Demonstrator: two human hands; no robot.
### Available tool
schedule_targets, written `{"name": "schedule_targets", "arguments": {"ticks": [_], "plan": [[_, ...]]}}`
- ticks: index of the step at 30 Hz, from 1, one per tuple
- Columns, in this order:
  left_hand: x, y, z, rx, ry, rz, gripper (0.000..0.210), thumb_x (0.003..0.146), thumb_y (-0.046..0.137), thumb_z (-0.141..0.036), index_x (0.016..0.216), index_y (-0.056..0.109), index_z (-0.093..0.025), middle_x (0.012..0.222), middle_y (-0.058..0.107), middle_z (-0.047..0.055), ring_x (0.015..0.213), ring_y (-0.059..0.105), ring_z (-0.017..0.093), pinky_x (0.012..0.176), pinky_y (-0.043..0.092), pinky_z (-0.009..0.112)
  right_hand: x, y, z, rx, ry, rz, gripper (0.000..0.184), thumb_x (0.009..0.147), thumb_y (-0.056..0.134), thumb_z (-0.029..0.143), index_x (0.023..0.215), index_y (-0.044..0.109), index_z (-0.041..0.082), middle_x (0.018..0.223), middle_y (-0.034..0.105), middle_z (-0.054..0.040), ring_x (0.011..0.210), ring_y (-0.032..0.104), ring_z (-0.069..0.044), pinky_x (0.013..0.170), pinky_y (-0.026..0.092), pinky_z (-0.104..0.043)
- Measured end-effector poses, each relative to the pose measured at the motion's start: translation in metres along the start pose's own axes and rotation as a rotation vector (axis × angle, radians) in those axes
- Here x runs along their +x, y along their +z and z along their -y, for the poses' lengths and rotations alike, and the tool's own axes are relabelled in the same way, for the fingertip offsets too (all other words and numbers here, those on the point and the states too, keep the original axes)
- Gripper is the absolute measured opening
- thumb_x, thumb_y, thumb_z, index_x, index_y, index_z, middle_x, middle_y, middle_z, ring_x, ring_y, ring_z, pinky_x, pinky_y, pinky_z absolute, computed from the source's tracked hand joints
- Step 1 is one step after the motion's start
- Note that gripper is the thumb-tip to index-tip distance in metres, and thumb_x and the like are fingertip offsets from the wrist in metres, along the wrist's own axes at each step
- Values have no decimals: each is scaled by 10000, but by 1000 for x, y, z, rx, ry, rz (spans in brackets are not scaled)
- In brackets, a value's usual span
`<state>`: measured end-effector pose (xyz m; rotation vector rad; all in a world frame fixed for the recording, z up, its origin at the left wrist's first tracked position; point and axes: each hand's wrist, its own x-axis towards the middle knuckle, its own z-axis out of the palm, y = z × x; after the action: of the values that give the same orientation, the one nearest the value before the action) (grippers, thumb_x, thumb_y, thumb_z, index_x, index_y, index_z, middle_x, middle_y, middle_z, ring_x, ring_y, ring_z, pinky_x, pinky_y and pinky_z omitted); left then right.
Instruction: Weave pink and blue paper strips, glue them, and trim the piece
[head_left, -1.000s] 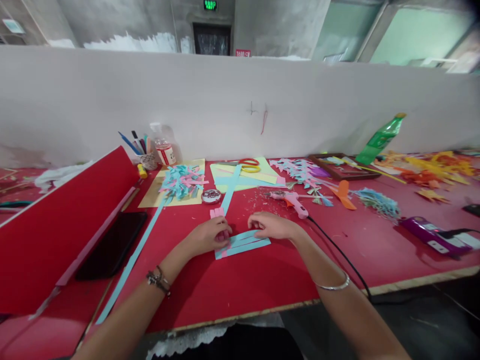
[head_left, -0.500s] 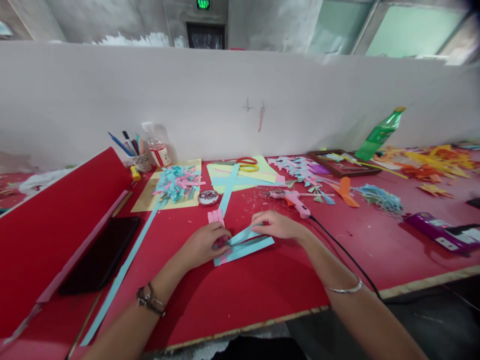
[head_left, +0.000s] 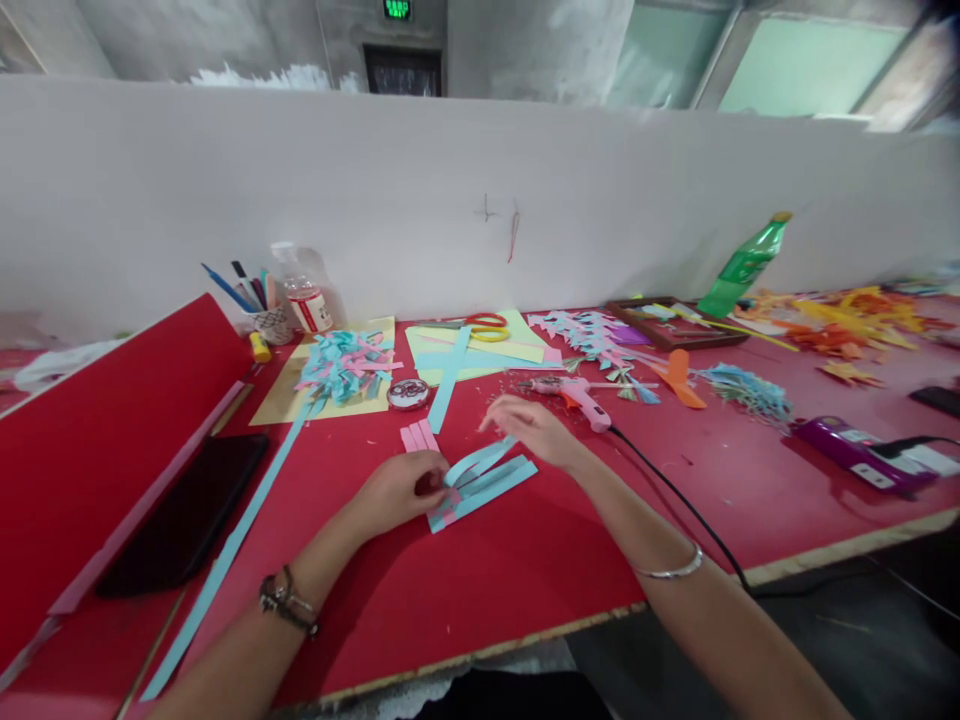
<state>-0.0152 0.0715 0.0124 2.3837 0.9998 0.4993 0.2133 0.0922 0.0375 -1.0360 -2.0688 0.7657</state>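
Writing: green lit sign (head_left: 397,9) over the doorway far beyond the hands, characters too small to read; clear bottle (head_left: 300,295) with a red-and-white label far left of the hands, print unreadable; small round tin (head_left: 408,394) just beyond the left hand, lid pattern not legible. Left hand (head_left: 399,489) curled, fingers pressing down on the left end of a stack of blue paper strips (head_left: 480,480) with pink showing underneath, flat on the red tabletop (head_left: 525,570). Right hand (head_left: 529,428) loosely curled, fingertips pinching the far end of the top blue strip and lifting it off the stack; the rest of the stack lies flat between the two hands. Short pink strips (head_left: 418,436) just beyond the left hand, apart from it. Pink glue gun (head_left: 576,396) just beyond the right hand, its black cord (head_left: 675,500) running back past the right forearm and off the tabletop edge. Long blue strip (head_left: 225,550) left of the left arm, cut off at the bottom edge. Scissors (head_left: 484,326) on yellow-green paper further out. Green bottle (head_left: 739,268) leaning far right. Red board (head_left: 112,440) at left hides the tabletop behind it. Left fingertips hidden under the knuckles, exact contact not visible.
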Motion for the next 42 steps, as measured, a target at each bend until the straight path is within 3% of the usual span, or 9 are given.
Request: {"name": "schedule_targets", "arguments": {"ticks": [3, 6, 9, 11, 14, 20, 26, 33, 42], "plan": [[-1, -4, 1, 3, -6, 31, 93, 772, 470, -246, 767, 525, -171, 680, 540, -14, 602, 477, 99, 547, 357, 195, -1, -20, -17, -209, 139, -268, 340, 855, 309, 336, 819, 593, 153, 864, 594, -58, 845, 539, -147, 766, 401, -267], [-2, -8, 0, 17, -2, 54, 88, 768, 467, -233, 755, 531, -174, 668, 539, -20, 596, 474, 99, 549, 355, 193, -10, -42, -37, -682, 457, -445, 277, 793, 428, 323, 925, 582, 136, 955, 582, -116, 948, 500, -231, 816, 360, -361], [-1, -10, -1, 17, -11, 61, 86, 761, 466, -219, 759, 540, -176, 684, 552, -17, 608, 479, 105, 552, 353, 195, -19, -55, -53, -910, 811, -390, 434, 744, 494, 362, 1048, 544, 56, 1124, 489, -239, 1096, 395, -349, 821, 338, -444], [-1, -11, -2, 2, -14, 58, 96, 754, 458, -205, 776, 548, -177, 702, 560, -13, 624, 482, 109, 564, 357, 197, -23, -60, -60, -874, 900, -268, 465, 775, 446, 375, 1093, 523, 44, 1160, 466, -259, 1109, 399, -349, 807, 353, -430], [-1, -12, -1, -20, 4, 76, 121, 736, 441, -171, 784, 552, -172, 693, 546, -16, 622, 467, 106, 577, 358, 196, -24, -63, -65, -812, 872, -147, 406, 805, 399, 323, 1094, 534, 71, 1110, 532, -216, 1036, 491, -287, 791, 376, -357], [-3, -10, 5, -13, 17, 142, 129, 662, 420, -91, 720, 508, -166, 636, 472, -39, 585, 422, 90, 540, 331, 175, -25, -67, -65, -771, 833, -73, 329, 755, 456, 192, 1041, 567, 72, 1002, 608, -178, 916, 571, -239, 736, 395, -281], [-5, -9, 3, 100, 90, 100, 116, 736, 463, -199, 826, 530, -171, 762, 542, 5, 673, 477, 120, 623, 363, 209, -24, -64, -62, -765, 885, -148, 336, 796, 377, 172, 1089, 498, 62, 1038, 586, -202, 944, 565, -264, 731, 403, -318], [-3, -12, -2, 67, 120, 156, 211, 814, 413, -297, 725, 542, -155, 725, 542, 18, 654, 489, 121, 608, 361, 208, -18, -62, -55, -726, 880, -211, 365, 800, 356, 213, 1136, 446, 102, 1016, 600, -155, 937, 570, -251, 729, 414, -309], [-2, -12, 3, 37, 15, 83, 177, 770, 429, -228, 697, 568, -147, 659, 551, 4, 633, 494, 120, 602, 366, 207, -12, -54, -45, -672, 783, -400, 657, 726, 423, 559, 1209, 406, 113, 1124, 546, -160, 1037, 510, -290, 802, 402, -352]]}}
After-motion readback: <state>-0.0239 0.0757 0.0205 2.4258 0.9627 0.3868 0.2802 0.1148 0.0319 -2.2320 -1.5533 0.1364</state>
